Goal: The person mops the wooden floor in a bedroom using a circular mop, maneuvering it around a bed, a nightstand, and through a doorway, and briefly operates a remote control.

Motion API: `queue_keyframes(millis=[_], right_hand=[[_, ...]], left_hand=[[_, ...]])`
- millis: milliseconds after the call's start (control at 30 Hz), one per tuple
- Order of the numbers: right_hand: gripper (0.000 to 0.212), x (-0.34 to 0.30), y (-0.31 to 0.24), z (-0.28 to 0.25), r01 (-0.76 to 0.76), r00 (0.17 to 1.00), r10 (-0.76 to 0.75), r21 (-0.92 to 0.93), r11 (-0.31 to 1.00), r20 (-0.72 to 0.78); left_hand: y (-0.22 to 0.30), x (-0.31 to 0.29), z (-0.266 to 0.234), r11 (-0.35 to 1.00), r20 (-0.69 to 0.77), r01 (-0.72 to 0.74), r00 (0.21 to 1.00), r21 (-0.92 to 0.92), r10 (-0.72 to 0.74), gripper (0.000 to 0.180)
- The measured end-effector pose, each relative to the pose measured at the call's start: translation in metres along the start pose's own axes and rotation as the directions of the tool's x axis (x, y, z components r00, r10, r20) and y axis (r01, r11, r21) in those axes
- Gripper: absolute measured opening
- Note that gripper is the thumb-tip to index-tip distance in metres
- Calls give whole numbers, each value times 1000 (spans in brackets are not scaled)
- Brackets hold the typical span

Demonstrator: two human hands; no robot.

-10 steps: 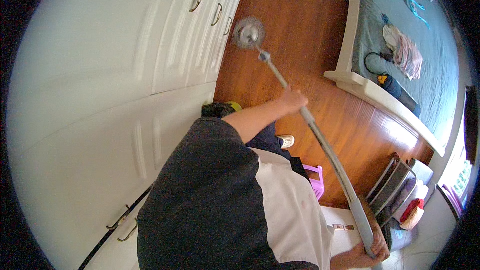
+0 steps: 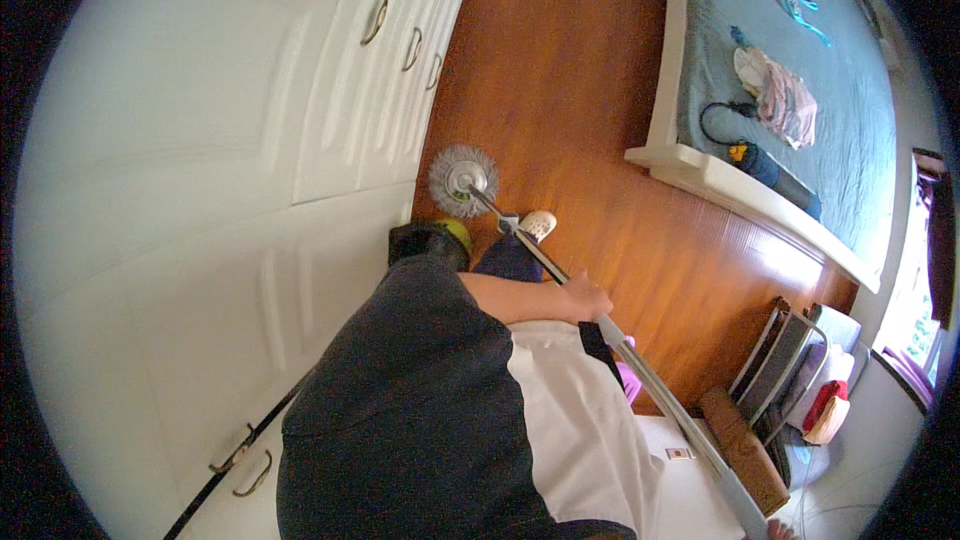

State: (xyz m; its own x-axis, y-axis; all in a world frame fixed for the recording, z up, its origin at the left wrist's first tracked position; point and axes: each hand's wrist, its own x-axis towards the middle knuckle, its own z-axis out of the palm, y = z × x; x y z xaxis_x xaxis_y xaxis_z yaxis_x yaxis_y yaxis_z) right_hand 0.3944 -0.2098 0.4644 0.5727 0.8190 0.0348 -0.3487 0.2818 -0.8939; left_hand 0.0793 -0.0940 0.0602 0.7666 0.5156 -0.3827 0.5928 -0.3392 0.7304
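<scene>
Mop head drawn nearer; left fingers wrap its pole.

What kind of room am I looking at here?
Most likely a bedroom in someone's home: there is a bed with a blue-grey sheet and a crumpled pale cloth on it, and a wall of white cupboards across the wooden floor.

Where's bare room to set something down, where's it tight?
Free: wood floor beyond the mop head, between white drawers and bed; floor between mop pole and cream footboard; blue bedsheet right of the pale pink cloth.
Crowded: around the mop head, near the light shoe; lower right, by the brown box.
</scene>
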Motion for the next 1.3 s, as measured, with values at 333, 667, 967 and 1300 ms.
queue_keyframes(millis=[333,667,967,1300], right_hand=[[22,-10,106,34,238,945,-293,-314,919,-142],[24,-23,182,60,-140,990,130,-346,928,-52],[19,-12,-2,9,520,827,-527,90,849,196],[21,121,112,48,427,894,-428,32,904,137]], left_hand=[[-87,43,-95,956,-313,269,923,115,-222,6],[-171,53,-141,856,-431,456,842,243,-326,9],[18,137,-70,958,-246,-269,940,-101,238,8],[-58,217,-146,983,-226,80,967,-167,-117,15]])
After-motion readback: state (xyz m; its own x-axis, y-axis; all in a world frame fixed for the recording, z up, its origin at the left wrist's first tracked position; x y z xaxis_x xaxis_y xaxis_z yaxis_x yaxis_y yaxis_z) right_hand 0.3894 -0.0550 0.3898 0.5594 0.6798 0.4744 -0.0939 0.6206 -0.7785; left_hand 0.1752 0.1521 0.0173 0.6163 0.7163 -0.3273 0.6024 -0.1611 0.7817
